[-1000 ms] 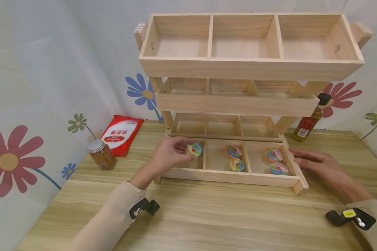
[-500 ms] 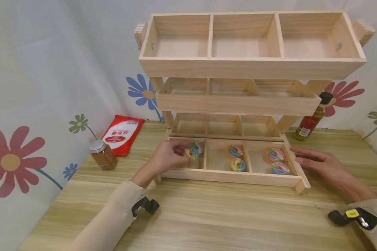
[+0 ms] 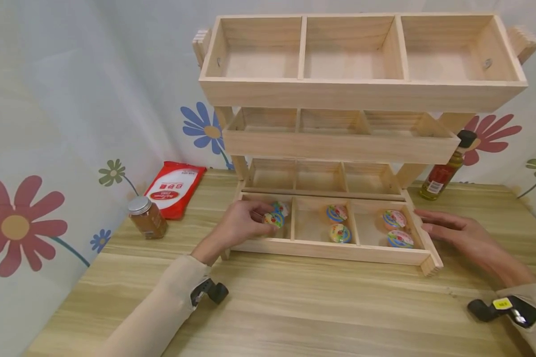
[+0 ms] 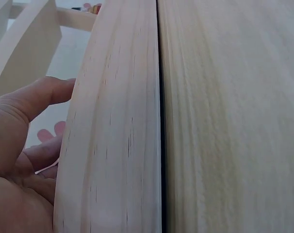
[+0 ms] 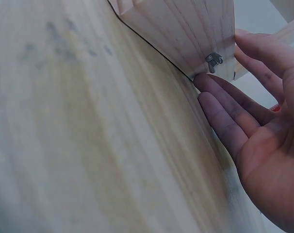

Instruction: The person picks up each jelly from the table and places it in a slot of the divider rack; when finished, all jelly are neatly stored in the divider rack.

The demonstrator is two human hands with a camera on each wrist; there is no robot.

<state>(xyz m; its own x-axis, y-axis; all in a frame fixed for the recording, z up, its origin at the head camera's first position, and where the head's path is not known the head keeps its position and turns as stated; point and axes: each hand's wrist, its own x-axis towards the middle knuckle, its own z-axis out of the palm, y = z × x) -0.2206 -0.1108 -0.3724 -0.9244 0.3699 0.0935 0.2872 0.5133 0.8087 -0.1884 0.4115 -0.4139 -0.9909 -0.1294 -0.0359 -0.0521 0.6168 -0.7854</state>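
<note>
My left hand [image 3: 238, 225] reaches into the left compartment of the wooden rack's bottom tray [image 3: 330, 251]. Its thumb and fingers pinch a small jelly cup [image 3: 273, 219] with a yellow and blue lid. Just behind that one is another jelly cup [image 3: 280, 208], partly covered by the fingers. In the left wrist view the tray's front board [image 4: 110, 126] hides what the fingers hold. My right hand [image 3: 469, 240] rests its extended fingers against the rack's right side; in the right wrist view the fingertips are by a wing nut [image 5: 214, 62].
Two jelly cups [image 3: 340, 233] sit in the middle compartment and two [image 3: 400, 239] in the right one. Upper tiers [image 3: 362, 96] overhang the tray. A spice jar [image 3: 147, 218] and a red-white bag [image 3: 175, 191] stand left; an oil bottle [image 3: 444, 171] stands behind right.
My left hand has lowered the jelly cup slightly toward the front of the left compartment, and a second cup now shows behind it. The right hand stays at the rack's side.
</note>
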